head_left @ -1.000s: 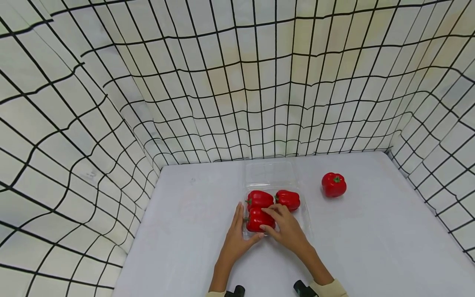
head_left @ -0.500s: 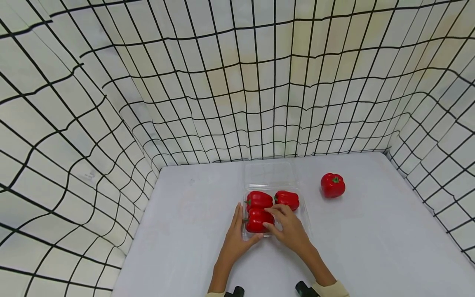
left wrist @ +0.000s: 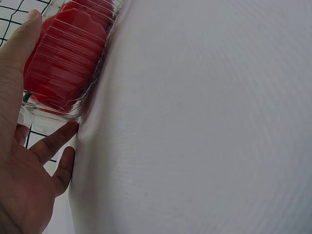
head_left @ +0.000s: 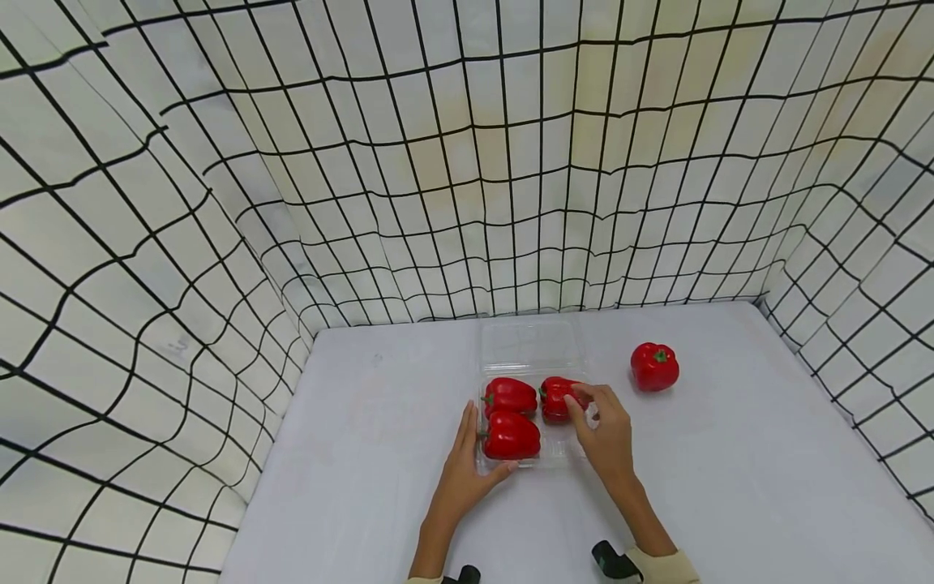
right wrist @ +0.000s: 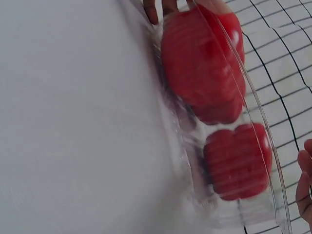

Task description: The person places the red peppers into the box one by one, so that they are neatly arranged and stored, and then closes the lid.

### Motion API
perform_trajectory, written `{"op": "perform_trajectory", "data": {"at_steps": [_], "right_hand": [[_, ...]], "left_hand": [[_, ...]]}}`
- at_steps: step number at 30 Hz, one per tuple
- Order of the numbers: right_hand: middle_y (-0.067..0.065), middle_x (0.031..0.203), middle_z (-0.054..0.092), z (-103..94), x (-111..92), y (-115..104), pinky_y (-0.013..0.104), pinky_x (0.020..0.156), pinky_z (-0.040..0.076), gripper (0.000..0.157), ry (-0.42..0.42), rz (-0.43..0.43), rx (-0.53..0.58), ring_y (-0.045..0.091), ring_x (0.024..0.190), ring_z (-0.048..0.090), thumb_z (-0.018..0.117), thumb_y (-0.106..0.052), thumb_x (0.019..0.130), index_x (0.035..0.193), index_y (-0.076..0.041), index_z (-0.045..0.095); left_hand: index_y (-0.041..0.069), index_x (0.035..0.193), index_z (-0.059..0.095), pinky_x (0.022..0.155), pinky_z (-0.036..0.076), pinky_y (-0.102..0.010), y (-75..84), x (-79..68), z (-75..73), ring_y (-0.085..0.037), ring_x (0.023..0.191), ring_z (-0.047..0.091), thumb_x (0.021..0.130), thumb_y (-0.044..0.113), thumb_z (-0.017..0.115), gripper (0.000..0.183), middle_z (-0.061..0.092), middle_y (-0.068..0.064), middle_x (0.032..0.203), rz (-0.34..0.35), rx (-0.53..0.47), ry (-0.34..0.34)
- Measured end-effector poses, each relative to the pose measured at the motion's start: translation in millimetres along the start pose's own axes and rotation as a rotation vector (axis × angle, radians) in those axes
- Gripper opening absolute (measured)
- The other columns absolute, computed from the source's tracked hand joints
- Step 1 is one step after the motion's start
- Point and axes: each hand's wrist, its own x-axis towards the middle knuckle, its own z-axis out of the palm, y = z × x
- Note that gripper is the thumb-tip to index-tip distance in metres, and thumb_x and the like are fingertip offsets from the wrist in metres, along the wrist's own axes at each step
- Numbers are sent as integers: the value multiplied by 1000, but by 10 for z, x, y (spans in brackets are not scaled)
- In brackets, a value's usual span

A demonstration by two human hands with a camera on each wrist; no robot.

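Observation:
Three red bell peppers sit in a clear plastic box. On its left side are a front pepper [head_left: 512, 438] and a rear pepper [head_left: 509, 396]; a third pepper [head_left: 554, 399] sits at the rear right. My right hand [head_left: 608, 434] holds this third pepper's right end between curled thumb and index finger. In the right wrist view, only part of my right hand [right wrist: 304, 180] shows at the edge. My left hand [head_left: 461, 470] rests along the box [left wrist: 53, 116], fingers straight by its left wall and thumb at the front corner.
The box's clear lid [head_left: 529, 345] lies folded open behind it. A loose red bell pepper [head_left: 654, 367] stands on the white table [head_left: 730, 470] to the right. Black netting [head_left: 540, 195] over white walls encloses the back and sides.
My right hand has left the front pepper and moved right and back onto the rear-right pepper. The front pepper is now uncovered. My left hand has stayed by the box.

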Motion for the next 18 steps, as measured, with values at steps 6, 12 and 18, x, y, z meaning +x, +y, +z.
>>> {"op": "perform_trajectory", "data": {"at_steps": [6,12,18], "right_hand": [[14,111,64,-138,82,187,25,66,52,37,191,126,-27,28,98,60,75,-14,85,118,-4,65],[19,130,48,-266,206,330,43,87,54,56,300,310,-32,26,124,45,75,-18,85,134,-5,52],[18,138,39,-354,259,439,58,98,49,73,343,464,-48,25,133,36,77,-20,83,144,-8,38]], "left_hand": [[21,158,12,106,42,-55,-10,5,6,-32,149,26,76,64,70,109,13,2,165,-16,4,-10],[22,159,11,106,42,-55,8,25,-1,-31,149,24,76,65,70,110,12,3,165,-20,1,-9],[23,159,11,107,41,-54,2,15,7,-28,150,23,75,65,71,111,12,6,165,-37,3,-12]]}}
